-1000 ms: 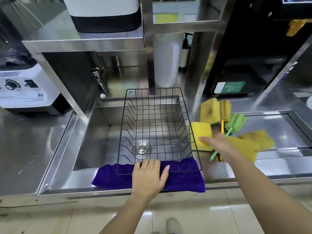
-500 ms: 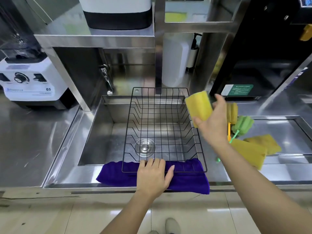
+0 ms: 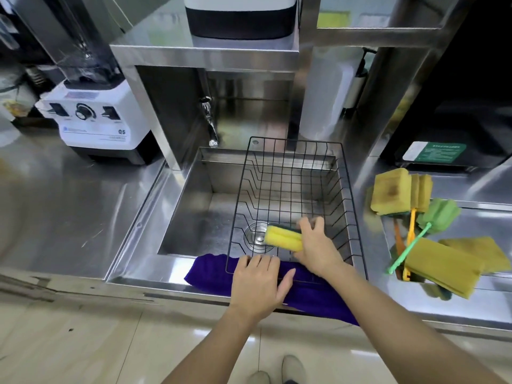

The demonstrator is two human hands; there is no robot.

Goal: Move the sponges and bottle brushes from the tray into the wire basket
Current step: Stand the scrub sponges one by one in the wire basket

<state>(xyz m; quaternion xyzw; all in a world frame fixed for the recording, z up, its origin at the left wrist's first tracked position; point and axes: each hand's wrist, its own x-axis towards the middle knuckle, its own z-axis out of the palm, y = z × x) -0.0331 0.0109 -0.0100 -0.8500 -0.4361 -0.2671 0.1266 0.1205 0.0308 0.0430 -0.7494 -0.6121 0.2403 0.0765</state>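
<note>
Right hand (image 3: 318, 249) is down inside the wire basket (image 3: 347, 206), fingers curled around a yellow sponge (image 3: 284, 238) with a dark green backing — gripped by its right end, low near the basket floor, just above the sink drain (image 3: 256, 236). Cannot tell if the sponge touches the wires. Left hand (image 3: 259, 281) lies flat and spread, holding nothing, on the basket's near rim and the purple cloth (image 3: 210, 273) draped over the sink's front edge. The basket sits in the sink (image 3: 188, 217); its far half is bare wire, with open sink floor to the left of it. Other sponges stay on the tray (image 3: 471, 217) to the right: one stained sponge (image 3: 390, 192) at the tray's far-left edge, two more sponges (image 3: 443, 264) near the front. Between them lie a green bottle brush (image 3: 439, 214) and an orange-handled brush (image 3: 411, 225), handles pointing toward the front edge. Blender (image 3: 94, 117) on the left counter, well apart.
</note>
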